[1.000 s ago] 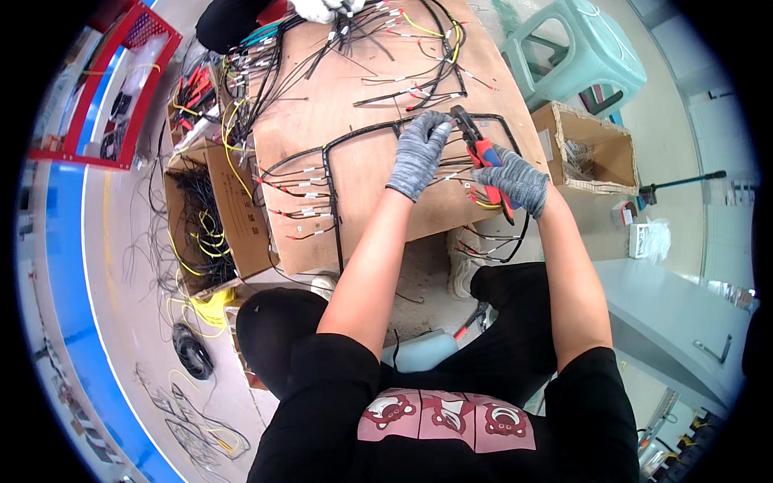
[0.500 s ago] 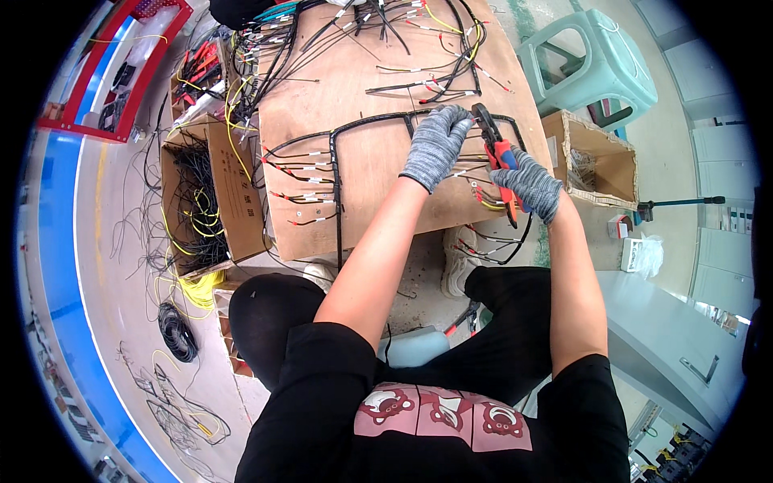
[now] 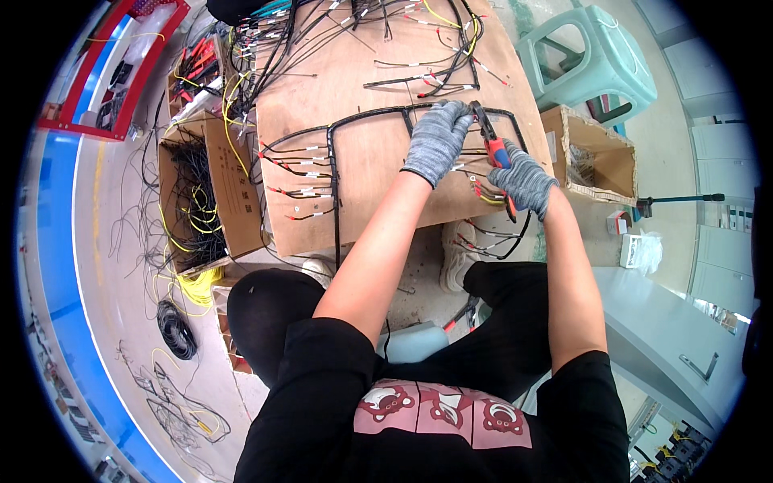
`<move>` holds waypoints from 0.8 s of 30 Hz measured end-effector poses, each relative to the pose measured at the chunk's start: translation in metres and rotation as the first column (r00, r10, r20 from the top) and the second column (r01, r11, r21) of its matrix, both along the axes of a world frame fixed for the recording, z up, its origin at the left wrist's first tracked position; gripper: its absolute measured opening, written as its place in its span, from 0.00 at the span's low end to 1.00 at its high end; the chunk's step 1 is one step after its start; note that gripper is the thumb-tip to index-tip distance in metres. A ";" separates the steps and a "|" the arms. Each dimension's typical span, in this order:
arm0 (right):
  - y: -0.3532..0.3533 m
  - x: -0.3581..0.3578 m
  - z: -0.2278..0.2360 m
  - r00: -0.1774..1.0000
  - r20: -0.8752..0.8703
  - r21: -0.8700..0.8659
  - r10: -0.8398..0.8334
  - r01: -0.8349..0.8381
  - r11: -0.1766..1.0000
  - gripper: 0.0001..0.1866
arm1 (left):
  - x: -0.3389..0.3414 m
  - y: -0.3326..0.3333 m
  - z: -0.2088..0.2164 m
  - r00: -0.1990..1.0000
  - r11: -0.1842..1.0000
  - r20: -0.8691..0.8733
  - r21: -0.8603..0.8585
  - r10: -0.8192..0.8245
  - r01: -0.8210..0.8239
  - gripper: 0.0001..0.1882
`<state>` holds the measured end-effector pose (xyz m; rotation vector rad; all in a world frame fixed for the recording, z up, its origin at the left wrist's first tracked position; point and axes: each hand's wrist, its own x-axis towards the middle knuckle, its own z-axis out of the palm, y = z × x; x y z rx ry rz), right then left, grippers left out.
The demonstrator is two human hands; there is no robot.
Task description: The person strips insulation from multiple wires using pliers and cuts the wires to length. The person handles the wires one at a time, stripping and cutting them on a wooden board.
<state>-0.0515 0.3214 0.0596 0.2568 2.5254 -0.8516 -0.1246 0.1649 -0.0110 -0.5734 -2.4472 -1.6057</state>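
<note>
My right hand (image 3: 522,179), in a grey knit glove, is closed around crimping pliers (image 3: 497,153) with red and blue handles and a dark head pointing away from me. Just left of the jaws, my gloved left hand (image 3: 439,141) pinches a wire, mostly hidden by the fingers. Under both hands lies a black wiring harness (image 3: 366,115) with a long taped trunk. Its branches carry thin wires (image 3: 306,171) with white labels and red ends. A few yellow and red-tipped wires (image 3: 488,195) lie below the pliers.
The harness lies on a wooden board (image 3: 294,229), with more bundled cables (image 3: 278,60) at its far end. Left stands a carton of black wires (image 3: 193,205); loose wire coils (image 3: 175,330) lie on the floor. At right are a green plastic stool (image 3: 600,64), an open carton (image 3: 600,165) and a grey cabinet (image 3: 668,338).
The pliers' handles look closer together in my right hand. My left hand keeps its pinch beside the jaws. The whole view has shifted slightly.
</note>
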 end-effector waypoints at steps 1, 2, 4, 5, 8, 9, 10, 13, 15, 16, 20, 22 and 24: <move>0.005 -0.001 -0.004 1.000 0.026 -0.039 -0.002 0.003 0.999 0.24 | 0.000 0.001 -0.001 1.000 1.000 -0.010 -0.013 0.003 -0.003 0.10; 0.002 -0.001 -0.002 0.999 0.054 -0.079 -0.001 0.005 0.997 0.23 | 0.000 0.000 -0.001 1.000 1.000 -0.017 -0.026 0.008 -0.009 0.10; 0.000 -0.001 0.010 0.993 0.105 -0.081 -0.045 0.054 0.995 0.22 | 0.001 0.001 -0.003 0.999 0.999 -0.029 -0.050 0.018 -0.020 0.10; -0.004 0.000 0.017 0.989 0.128 -0.079 -0.070 0.080 0.994 0.21 | 0.000 0.002 -0.004 0.999 0.999 -0.032 -0.042 0.017 -0.018 0.10; -0.003 -0.001 0.003 1.000 0.005 -0.017 0.003 -0.003 1.000 0.20 | -0.002 0.003 -0.005 1.000 1.000 -0.026 -0.020 0.006 -0.007 0.09; -0.002 -0.002 -0.002 0.999 -0.036 0.008 0.023 -0.023 1.000 0.20 | -0.002 0.003 -0.004 1.000 1.000 -0.012 -0.013 -0.003 0.003 0.09; 0.001 -0.001 -0.003 1.000 -0.019 0.029 -0.004 0.005 1.000 0.20 | -0.003 0.003 -0.002 1.000 1.000 0.001 -0.006 -0.012 0.012 0.09; -0.011 -0.002 0.010 0.999 0.017 0.087 -0.038 0.037 0.996 0.20 | -0.004 -0.001 -0.006 0.999 1.000 -0.044 -0.012 -0.024 0.024 0.09; -0.007 -0.002 0.004 1.000 0.020 0.129 -0.015 0.012 0.992 0.20 | -0.006 -0.001 -0.009 0.996 0.998 0.076 0.017 -0.054 0.053 0.09; -0.006 -0.003 0.002 1.000 0.030 0.129 0.004 -0.008 0.992 0.21 | -0.007 -0.002 -0.010 0.988 0.997 0.135 0.032 -0.070 0.067 0.09; -0.003 -0.001 -0.007 0.997 0.070 0.085 0.023 -0.029 0.996 0.22 | -0.005 0.000 0.002 0.997 0.986 0.050 -0.152 -0.066 0.073 0.10; -0.006 -0.001 -0.007 0.996 0.083 0.081 0.018 -0.025 0.996 0.22 | -0.004 0.000 0.004 0.999 0.979 -0.040 -0.200 -0.033 0.024 0.10; -0.010 -0.001 -0.002 0.997 0.071 0.128 0.007 -0.016 0.992 0.23 | -0.001 0.001 0.008 0.997 0.968 -0.074 -0.251 -0.024 0.005 0.09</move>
